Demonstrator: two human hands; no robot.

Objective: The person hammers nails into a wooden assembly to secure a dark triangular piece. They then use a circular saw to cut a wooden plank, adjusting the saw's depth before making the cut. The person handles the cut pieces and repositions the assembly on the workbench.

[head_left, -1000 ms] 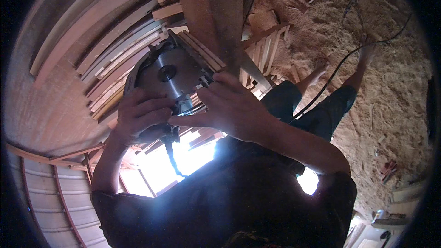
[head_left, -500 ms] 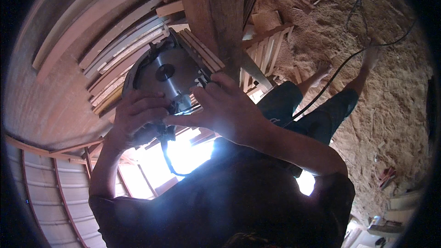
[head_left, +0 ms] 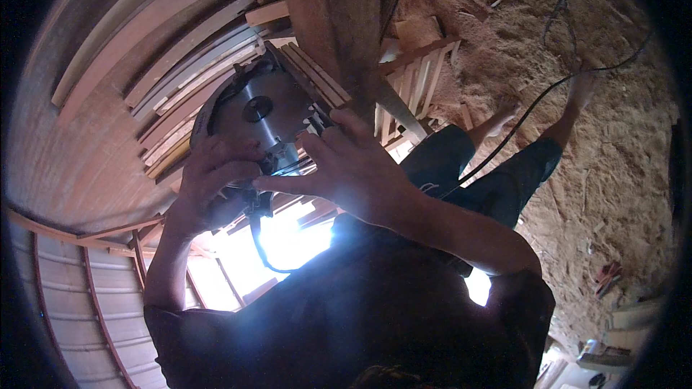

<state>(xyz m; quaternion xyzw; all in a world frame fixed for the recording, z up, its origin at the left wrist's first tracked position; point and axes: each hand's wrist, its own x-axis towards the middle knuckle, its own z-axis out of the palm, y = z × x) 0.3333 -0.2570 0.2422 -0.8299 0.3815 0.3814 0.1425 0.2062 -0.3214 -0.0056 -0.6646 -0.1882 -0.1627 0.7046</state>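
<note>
A circular saw [head_left: 270, 126] with a shiny round blade and a dark guard is held up in front of my body, its blade face turned toward me. My left hand [head_left: 216, 176] is closed on the saw's lower left side, fingers curled over the edge. At the lower right edge, my right hand [head_left: 349, 162] grips the saw near a small metal fitting [head_left: 316, 119], with its thumb stretched across toward my left hand. A dark cord [head_left: 261, 245] hangs in a curve below the saw. The parts under my palms are hidden.
Long wooden boards [head_left: 144, 50] lie stacked at the left. A thick wooden post [head_left: 328, 21] stands just beyond the saw. Sawdust and wood scraps cover the floor [head_left: 613, 144] at the right, where a black cable [head_left: 530, 104] runs past my legs. Small slatted wood pieces [head_left: 418, 83] lie beside the post.
Both hands and the saw have shifted very slightly, and the fingers of my right hand have moved a little at the metal fitting. The grip otherwise stays the same.
</note>
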